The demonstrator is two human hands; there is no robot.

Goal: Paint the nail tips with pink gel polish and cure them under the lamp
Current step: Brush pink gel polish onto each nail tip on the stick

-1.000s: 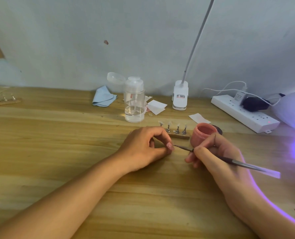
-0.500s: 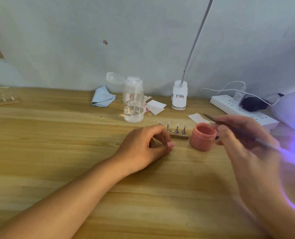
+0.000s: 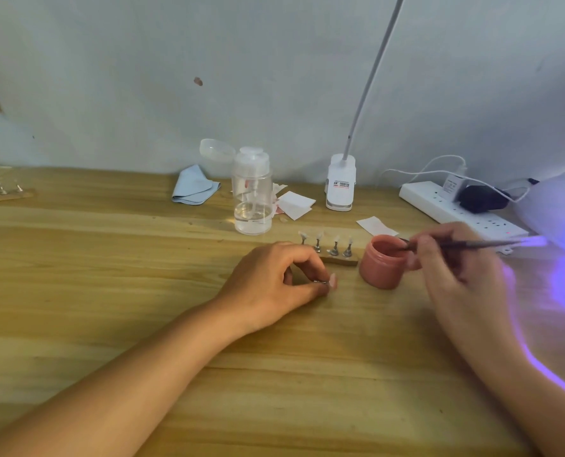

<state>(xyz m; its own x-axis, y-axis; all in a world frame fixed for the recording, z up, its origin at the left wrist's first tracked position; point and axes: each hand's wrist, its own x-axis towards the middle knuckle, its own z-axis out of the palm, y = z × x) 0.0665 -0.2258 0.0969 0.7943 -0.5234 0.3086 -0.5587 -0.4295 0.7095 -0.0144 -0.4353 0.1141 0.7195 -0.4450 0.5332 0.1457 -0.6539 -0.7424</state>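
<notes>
The left hand (image 3: 274, 278) rests on the table (image 3: 109, 258), thumb and forefinger pinching a pink tip (image 3: 332, 281) on its metal stand. The right hand (image 3: 452, 262) grips a brush (image 3: 479, 244), bristles at the mouth of the open pink jar (image 3: 380, 268). Just behind, a block (image 3: 343, 260) carries four more tips (image 3: 335, 240), its left end hidden by the left knuckles. Farther back are a pump bottle (image 3: 253, 199), cloth (image 3: 192, 188), clip light (image 3: 340, 183) and power strip (image 3: 456, 209). The curing lamp (image 3: 551, 206) glows violet at right.

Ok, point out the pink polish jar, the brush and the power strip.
pink polish jar (image 3: 381, 272), head view, front wall.
brush (image 3: 492, 244), head view, mid handle.
power strip (image 3: 423, 202), head view, top face.
</notes>
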